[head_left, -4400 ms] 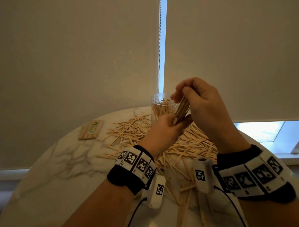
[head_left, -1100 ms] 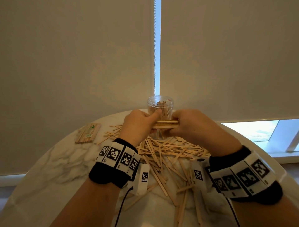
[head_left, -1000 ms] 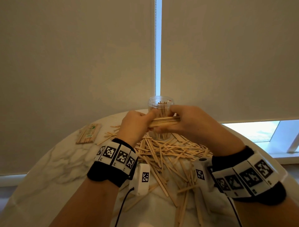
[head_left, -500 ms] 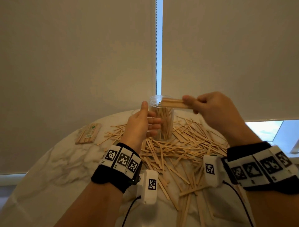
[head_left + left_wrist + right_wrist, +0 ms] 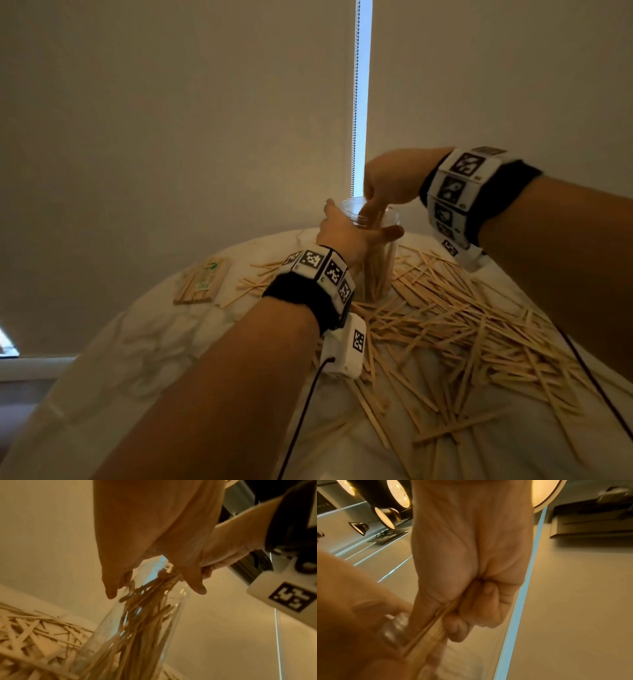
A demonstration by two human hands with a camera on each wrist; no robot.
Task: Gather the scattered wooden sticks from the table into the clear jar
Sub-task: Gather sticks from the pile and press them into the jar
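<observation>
The clear jar (image 5: 378, 263) stands upright at the far side of the marble table (image 5: 144, 346), partly filled with upright wooden sticks (image 5: 137, 635). My left hand (image 5: 349, 236) grips the jar just under its rim, thumb at the back and fingers across the front. Over the mouth, my right hand (image 5: 380, 195) holds a bundle of sticks (image 5: 428, 627) pinched between thumb and curled fingers, pointing down into the opening. Many loose sticks (image 5: 455, 329) lie scattered on the table to the right of and in front of the jar.
A flat packet of sticks (image 5: 203, 282) lies at the far left of the table. A roller blind with a bead chain (image 5: 354, 102) hangs just behind the jar. The round table edge curves close at left. Cables run from both wrist cameras.
My right hand has lifted the bundle from level in front of the jar, turned it upright and lowered it into the mouth. My left hand let go of the bundle and took the jar.
</observation>
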